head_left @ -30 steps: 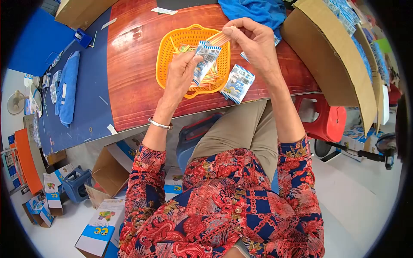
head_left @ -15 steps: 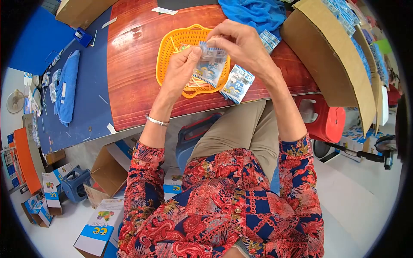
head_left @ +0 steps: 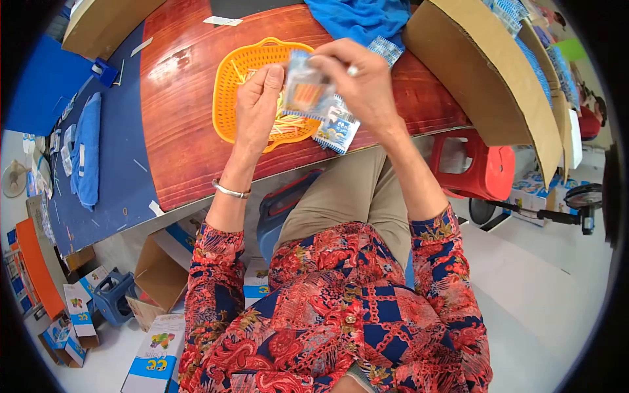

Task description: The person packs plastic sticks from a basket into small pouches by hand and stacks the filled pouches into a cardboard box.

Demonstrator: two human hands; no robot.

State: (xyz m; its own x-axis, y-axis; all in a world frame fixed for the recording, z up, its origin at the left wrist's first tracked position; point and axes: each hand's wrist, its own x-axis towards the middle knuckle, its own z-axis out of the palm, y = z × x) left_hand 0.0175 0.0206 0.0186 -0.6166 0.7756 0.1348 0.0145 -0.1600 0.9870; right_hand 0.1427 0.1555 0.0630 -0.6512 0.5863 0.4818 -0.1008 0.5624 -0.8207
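A small clear plastic packet with blue-and-white striped edges hangs above an orange basket. Orange sticks show through its face, slightly blurred. My right hand, a ring on one finger, pinches the packet's upper right side. At its left edge are the pressed-together thumb and fingers of my left hand; the exact grip there is hard to see. Thin pale and yellow sticks lie in the basket below. Another printed packet rests by the basket's right side, partly behind my right hand.
A large cardboard box stands at the table's right, near a blue cloth. Farther left lies a folded blue towel. A red stool is beyond the front edge, and printed cartons sit on the floor.
The packet between my hands has been raised and turned, and orange sticks now show in it. My right hand has moved slightly down relative to the basket. The whole view has shifted a little.
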